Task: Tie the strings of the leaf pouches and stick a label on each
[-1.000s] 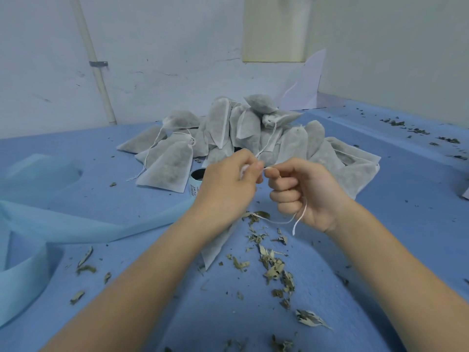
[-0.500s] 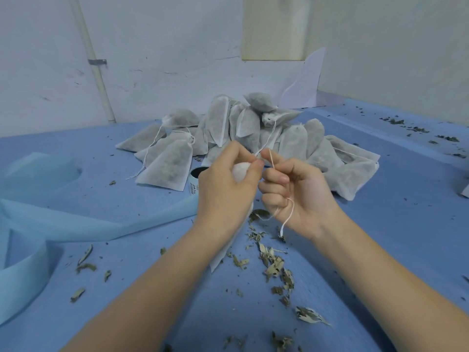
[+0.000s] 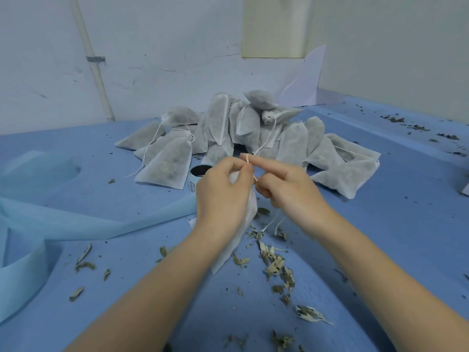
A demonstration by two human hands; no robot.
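Observation:
My left hand (image 3: 223, 196) grips the gathered neck of a white leaf pouch (image 3: 237, 240), whose body hangs down behind my wrist over the blue table. My right hand (image 3: 286, 191) pinches the pouch's white string (image 3: 251, 171); the string loops over the extended index finger and its loose ends (image 3: 276, 222) dangle below the palm. The two hands touch at the fingertips. A roll of labels (image 3: 196, 175) stands just left of my left hand, partly hidden by it.
A heap of filled grey-white pouches (image 3: 253, 133) with loose strings lies behind the hands. Light blue fabric (image 3: 63, 224) trails across the left side. Dried leaf bits (image 3: 276, 268) litter the blue table (image 3: 393, 224) in front and at far right. Walls close the back.
My right hand has moved up and closer to the left, its index finger now extended with the string wound over it. The left hand keeps hold of the pouch neck.

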